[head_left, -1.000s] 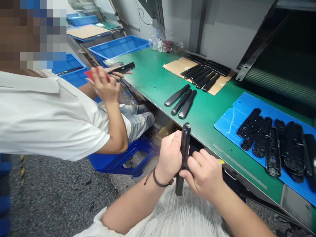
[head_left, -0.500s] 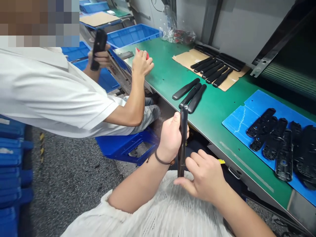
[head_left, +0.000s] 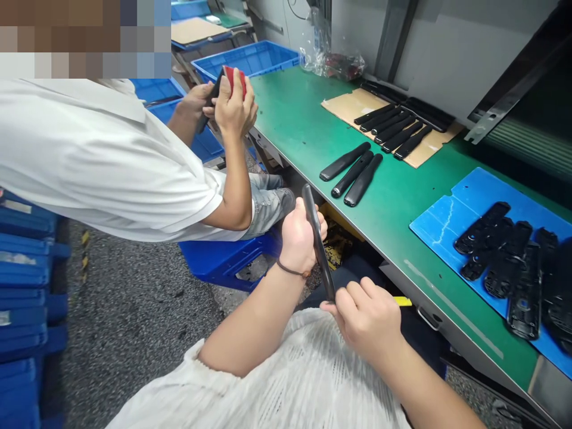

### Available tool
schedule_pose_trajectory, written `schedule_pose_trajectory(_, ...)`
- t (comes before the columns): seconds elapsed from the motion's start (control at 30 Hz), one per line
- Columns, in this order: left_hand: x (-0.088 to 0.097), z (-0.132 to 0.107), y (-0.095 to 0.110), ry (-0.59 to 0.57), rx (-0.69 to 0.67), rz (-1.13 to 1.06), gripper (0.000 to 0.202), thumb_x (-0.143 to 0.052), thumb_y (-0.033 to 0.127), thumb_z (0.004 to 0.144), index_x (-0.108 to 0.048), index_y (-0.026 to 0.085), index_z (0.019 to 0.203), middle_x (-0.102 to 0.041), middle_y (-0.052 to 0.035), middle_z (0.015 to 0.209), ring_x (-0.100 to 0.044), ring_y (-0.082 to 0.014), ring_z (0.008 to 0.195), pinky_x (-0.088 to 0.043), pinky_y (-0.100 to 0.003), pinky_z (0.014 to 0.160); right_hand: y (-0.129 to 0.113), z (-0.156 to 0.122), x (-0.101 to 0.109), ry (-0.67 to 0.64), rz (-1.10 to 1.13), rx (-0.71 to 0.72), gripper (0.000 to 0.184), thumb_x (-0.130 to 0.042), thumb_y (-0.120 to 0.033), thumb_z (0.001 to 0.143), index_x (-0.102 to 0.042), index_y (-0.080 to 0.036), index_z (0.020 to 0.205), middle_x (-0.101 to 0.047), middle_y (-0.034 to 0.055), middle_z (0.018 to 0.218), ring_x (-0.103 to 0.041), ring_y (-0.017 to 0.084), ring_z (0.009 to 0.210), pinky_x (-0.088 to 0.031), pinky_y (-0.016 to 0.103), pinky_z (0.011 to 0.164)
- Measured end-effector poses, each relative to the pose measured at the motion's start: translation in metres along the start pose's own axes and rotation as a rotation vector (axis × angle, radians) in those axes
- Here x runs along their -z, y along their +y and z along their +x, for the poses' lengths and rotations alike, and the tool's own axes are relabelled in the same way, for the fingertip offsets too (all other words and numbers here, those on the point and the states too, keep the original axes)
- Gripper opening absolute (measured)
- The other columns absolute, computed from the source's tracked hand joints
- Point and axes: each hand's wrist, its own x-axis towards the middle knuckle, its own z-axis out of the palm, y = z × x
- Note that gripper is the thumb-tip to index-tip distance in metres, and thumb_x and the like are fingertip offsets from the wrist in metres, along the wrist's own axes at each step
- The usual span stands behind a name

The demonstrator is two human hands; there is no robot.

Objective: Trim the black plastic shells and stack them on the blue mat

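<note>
My left hand [head_left: 300, 233] is wrapped around a long, slim black plastic housing [head_left: 318, 241], held edge-on above my lap and tilted with its far end to the left. At the near end of the housing is my right hand [head_left: 369, 313], closed, its thumb and curled fingers by that end. A yellow tool end [head_left: 403, 301] sticks out behind the right fist; the rest of the tool is hidden in the hand. Several similar black housings [head_left: 357, 179] lie on the green table [head_left: 393, 220] beyond my hands.
More black housings rest on a cardboard sheet [head_left: 339, 106]. Open black shells [head_left: 524, 292] lie on a blue sheet [head_left: 435, 217] at right. A co-worker in a white shirt [head_left: 147, 167] sits at left, holding a dark part and a red cloth-like item [head_left: 236, 80]. Blue bins [head_left: 22, 280] stand at far left.
The black housing has tilted from upright to slanting, its top moving left and its lower end rising. My right hand stays at its lower end. The co-worker's hands have come together.
</note>
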Motion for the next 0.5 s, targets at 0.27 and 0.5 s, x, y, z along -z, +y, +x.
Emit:
schedule_pose_trajectory(0.27, 0.027, 0.023, 0.001, 0.058, 0.012, -0.114, 0.047, -0.035, 0.045, 0.111, -0.044, 0.019, 0.072, -0.028, 0.0093, 0.050, -0.023, -0.0061, 0.035, -0.014, -0.019, 0.035, 0.013, 0.000, -0.020, 0.035, 0.172, -0.259, 0.025, -0.054, -0.018, 0.101, -0.060, -0.020, 0.125, -0.063, 0.0032, 0.081, -0.055, 0.018, 0.070, -0.034, 0.032, 0.060)
schedule_pose_trajectory(0.5, 0.035, 0.028, 0.004, 0.099, 0.070, -0.150, 0.046, -0.034, 0.043, 0.111, -0.045, 0.019, 0.074, -0.029, 0.0090, 0.051, -0.025, -0.0063, 0.035, -0.016, -0.019, 0.035, 0.027, 0.005, -0.036, -0.110, 0.242, -0.434, 0.014, -0.059, -0.031, 0.101, -0.068, -0.021, 0.096, -0.061, 0.0011, 0.077, -0.058, 0.016, 0.067, -0.038, 0.029, 0.061)
